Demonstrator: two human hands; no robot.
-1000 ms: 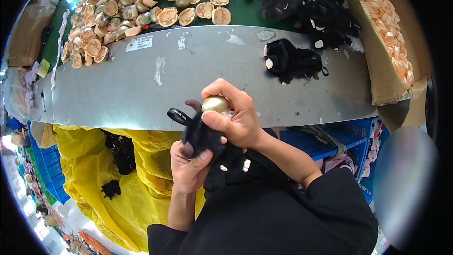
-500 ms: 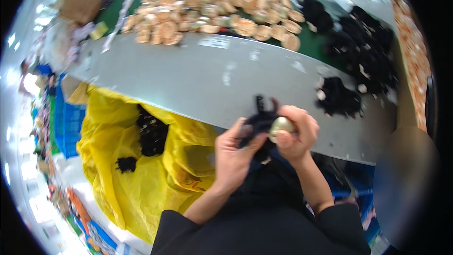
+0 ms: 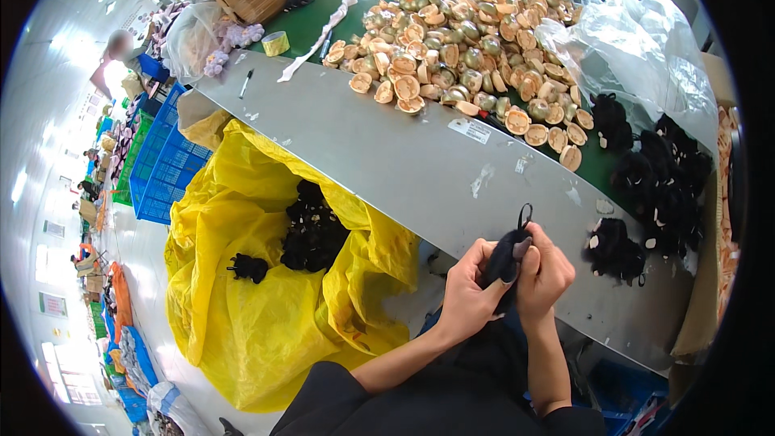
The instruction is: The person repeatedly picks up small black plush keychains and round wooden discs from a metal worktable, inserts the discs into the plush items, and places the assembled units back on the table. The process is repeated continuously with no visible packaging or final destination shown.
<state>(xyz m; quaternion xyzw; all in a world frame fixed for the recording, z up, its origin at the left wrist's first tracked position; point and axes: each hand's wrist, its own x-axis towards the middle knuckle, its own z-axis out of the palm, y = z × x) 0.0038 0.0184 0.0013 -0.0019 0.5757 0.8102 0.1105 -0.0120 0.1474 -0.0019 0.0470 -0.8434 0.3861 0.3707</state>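
Note:
My left hand is wrapped round a small black plush piece with a thin black loop standing up from its top. My right hand pinches the same piece from the other side, at a smooth dark greyish-brown part. Both hands are just over the near edge of the grey metal ledge. What lies under the fingers is hidden. To the right, a few black plush pieces with pale tags rest on the ledge.
Gold-backed, tan half-shells are heaped on the green surface beyond the ledge. More black plush pieces are piled at right beside clear plastic. A yellow sack, with black pieces inside, gapes at left. Blue crates stand behind it.
The view has swung, so the scene sits differently. The gold shell that showed in my right hand is out of sight. My right fingers now pinch the black plush piece, its loop upright.

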